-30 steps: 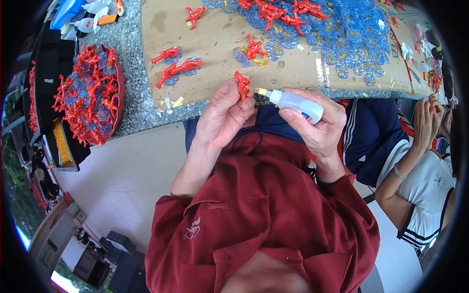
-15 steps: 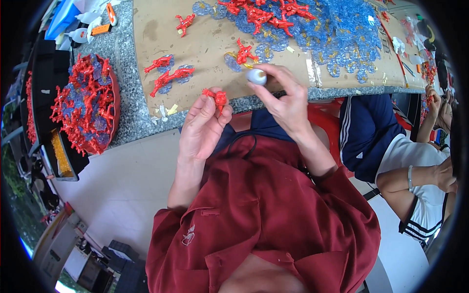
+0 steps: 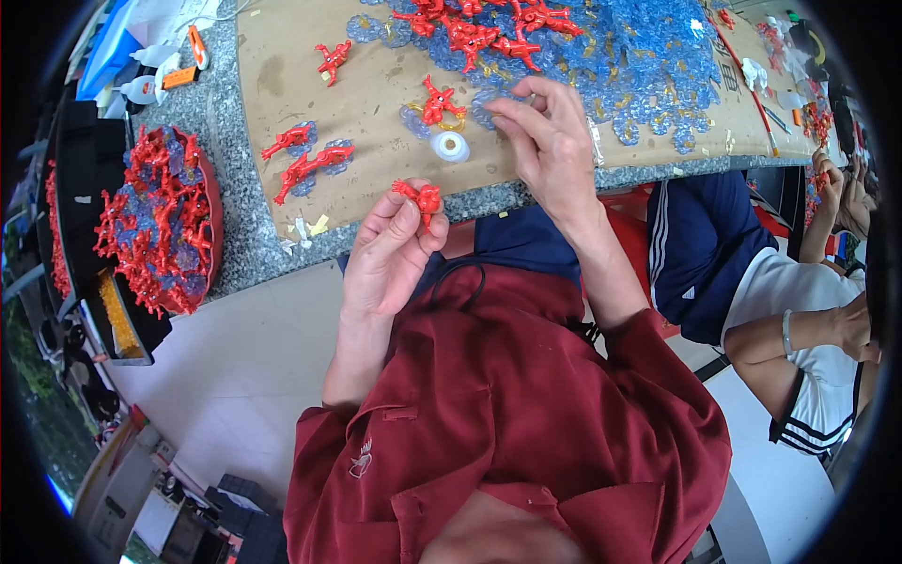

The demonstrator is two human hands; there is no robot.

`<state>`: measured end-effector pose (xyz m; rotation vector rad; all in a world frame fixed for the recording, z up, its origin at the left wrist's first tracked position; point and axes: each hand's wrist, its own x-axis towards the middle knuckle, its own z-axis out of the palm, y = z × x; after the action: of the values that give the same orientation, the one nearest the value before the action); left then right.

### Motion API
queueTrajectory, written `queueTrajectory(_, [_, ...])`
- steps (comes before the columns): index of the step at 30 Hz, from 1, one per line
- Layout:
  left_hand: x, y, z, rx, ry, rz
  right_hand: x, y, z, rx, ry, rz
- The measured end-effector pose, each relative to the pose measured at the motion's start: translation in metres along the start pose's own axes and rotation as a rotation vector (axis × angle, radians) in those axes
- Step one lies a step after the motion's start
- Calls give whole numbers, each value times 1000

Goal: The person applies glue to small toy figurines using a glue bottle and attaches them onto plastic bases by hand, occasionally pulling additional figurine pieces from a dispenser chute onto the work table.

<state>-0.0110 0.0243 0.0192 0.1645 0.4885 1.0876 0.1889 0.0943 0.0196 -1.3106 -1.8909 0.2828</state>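
My left hand (image 3: 388, 249) pinches a small red toy figure (image 3: 423, 199) between thumb and fingers, just off the table's near edge. Over the cardboard, my right hand (image 3: 550, 136) has its thumb and forefinger closed at the edge of a clear blue flower-shaped disc (image 3: 481, 113). A small round white bottle (image 3: 450, 147), its yellowish tip upward, stands on the cardboard (image 3: 376, 103) between my hands. Just beyond it another red figure (image 3: 438, 101) rests on a blue disc, with a yellow piece beside it.
Red figures on blue discs (image 3: 315, 167) lie to the left, with a lone figure (image 3: 333, 61) farther back. A large pile of blue discs (image 3: 629, 66) covers the back right. A red basin (image 3: 214, 216) heaped with figures stands left. Another person (image 3: 799, 310) sits at right.
My right hand has let go of the white bottle, leaving it standing on the cardboard, and has moved to a blue disc. My left hand still holds the red figure.
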Motion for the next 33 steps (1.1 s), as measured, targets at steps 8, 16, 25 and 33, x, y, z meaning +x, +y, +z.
queueTrajectory(8, [6, -18, 13, -4, -77, -89, -29, -33, -29, 543, -95, 343])
queueTrajectory(16, [11, -24, 14, 18, -77, -125, -36, -41, -45, 616, -271, 334])
queueTrajectory(25, [13, -22, 5, 213, -141, 104, -37, -39, -47, 1362, -334, 860])
queueTrajectory(33, [11, -19, 6, 347, -133, 161, -47, -31, -40, 1324, -255, 763])
